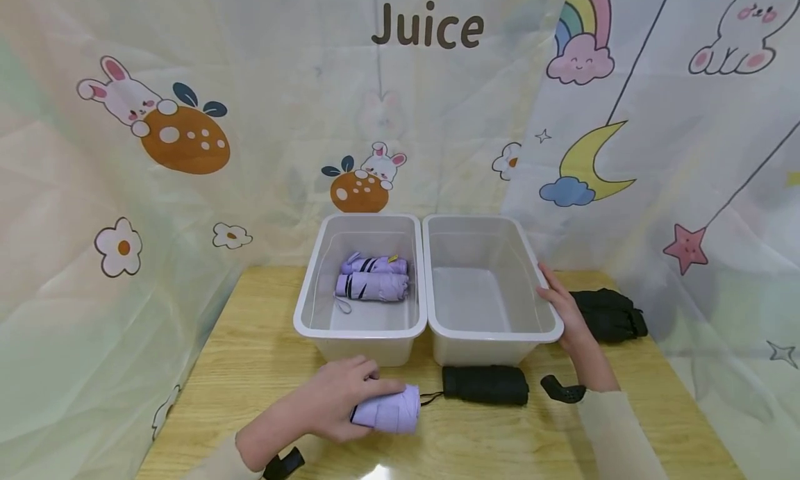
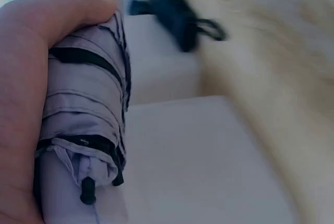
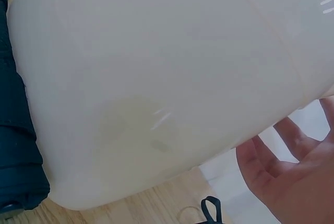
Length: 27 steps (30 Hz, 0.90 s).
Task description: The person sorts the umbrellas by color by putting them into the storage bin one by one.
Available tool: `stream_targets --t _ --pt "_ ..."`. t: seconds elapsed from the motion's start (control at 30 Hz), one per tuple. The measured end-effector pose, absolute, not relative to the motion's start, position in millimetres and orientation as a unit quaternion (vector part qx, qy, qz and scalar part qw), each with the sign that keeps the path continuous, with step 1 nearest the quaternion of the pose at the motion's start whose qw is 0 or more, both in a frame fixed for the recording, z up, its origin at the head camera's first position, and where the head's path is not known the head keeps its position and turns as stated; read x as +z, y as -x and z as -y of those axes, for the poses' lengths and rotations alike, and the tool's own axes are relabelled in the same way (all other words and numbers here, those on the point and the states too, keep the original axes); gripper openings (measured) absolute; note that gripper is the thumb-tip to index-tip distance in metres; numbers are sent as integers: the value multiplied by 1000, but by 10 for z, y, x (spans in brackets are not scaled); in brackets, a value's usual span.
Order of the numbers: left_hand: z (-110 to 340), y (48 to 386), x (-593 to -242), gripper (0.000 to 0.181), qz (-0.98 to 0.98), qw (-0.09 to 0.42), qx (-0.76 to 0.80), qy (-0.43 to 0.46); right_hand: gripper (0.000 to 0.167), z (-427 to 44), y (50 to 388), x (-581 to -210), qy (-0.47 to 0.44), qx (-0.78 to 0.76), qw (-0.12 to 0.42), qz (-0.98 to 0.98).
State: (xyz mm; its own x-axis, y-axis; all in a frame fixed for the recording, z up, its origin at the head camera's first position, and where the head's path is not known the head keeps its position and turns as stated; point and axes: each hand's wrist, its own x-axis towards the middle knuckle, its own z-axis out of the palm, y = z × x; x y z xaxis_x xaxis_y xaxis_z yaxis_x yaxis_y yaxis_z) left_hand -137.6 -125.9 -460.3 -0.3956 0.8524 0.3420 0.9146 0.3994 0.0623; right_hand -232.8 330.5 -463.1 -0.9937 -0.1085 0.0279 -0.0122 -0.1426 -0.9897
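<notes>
A folded lavender umbrella [image 1: 389,410] is in my left hand [image 1: 340,400], whose thumb and fingers wrap round it just above the table, in front of the left bin. Its black strap and gathered end show in the left wrist view. My right hand [image 1: 565,313] rests against the right side of the right white bin [image 1: 494,336], fingertips at its rim; the right wrist view shows these fingers spread along the bin's outer side. Two lavender umbrellas [image 1: 373,286] lie inside the left white bin [image 1: 359,333]. No umbrella shows inside the right bin.
A folded black umbrella [image 1: 485,385] lies in front of the right bin, its cord reaching toward the lavender one. Another black umbrella [image 1: 606,315] lies right of my right hand. The bins stand side by side on a wooden table [image 1: 250,355] before a printed curtain [image 1: 275,119].
</notes>
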Motion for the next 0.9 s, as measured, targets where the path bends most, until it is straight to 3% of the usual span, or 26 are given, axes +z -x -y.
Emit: stream_targets --t 0.2,0.4,0.67,0.9 --pt "1276 1333 -4061 78 812 152 -144 544 59 -3302 2329 -4630 45 -749 23 -661" --pt "1369 1521 -3672 73 819 159 -155 530 60 -3294 2323 -4651 45 -754 28 -654" --pt "1457 2030 -3265 69 840 109 -171 503 59 -3331 2326 -4657 48 -758 27 -650" --pt "1450 2509 -3140 68 855 61 -181 482 60 -3314 2315 -4660 55 -756 28 -651"
